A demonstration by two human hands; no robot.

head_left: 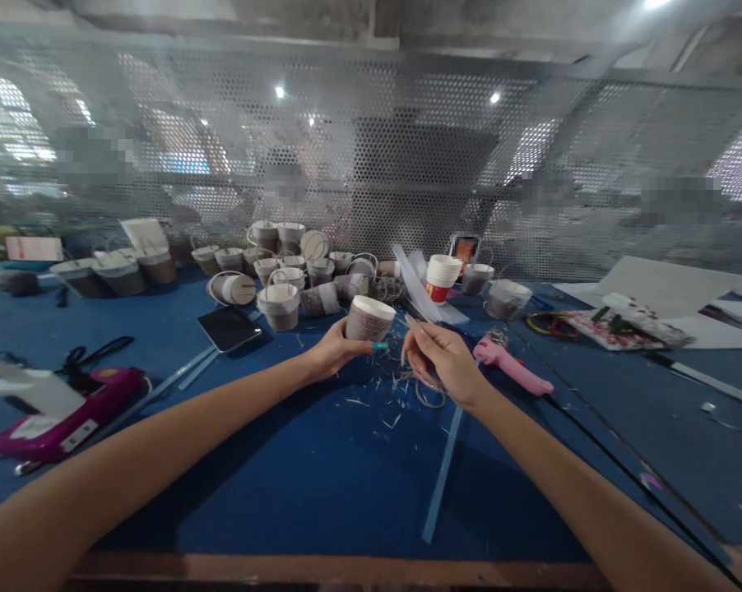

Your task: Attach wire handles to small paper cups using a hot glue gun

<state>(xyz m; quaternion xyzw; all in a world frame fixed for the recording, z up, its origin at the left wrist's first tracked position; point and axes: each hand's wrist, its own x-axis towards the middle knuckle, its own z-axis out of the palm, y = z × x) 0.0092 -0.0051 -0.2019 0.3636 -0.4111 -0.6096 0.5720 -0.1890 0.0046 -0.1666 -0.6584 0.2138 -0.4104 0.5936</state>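
My left hand (pixel 334 349) is closed round a paper cup (pixel 371 322) wound with grey-brown cord, its white rim facing up and tilted slightly. To the right of the cup, my right hand (pixel 442 362) pinches the end of a thin pale cord (pixel 410 321). A loose loop of cord (pixel 431 401) shows just below these fingers. Close by on the right lies a pink glue gun (pixel 512 368), its black cable trailing toward the front right. Thin scraps (pixel 392 422) are strewn over the blue table (pixel 309 485) between my hands.
Several cord-wrapped cups with handles (pixel 281 306) crowd the back. Behind the cup stands a stack of paper cups (pixel 442 278). A phone (pixel 229 329) and a magenta power strip (pixel 68 415) lie left, a pale blue strip (pixel 443 477) in front, white sheets (pixel 660 288) right.
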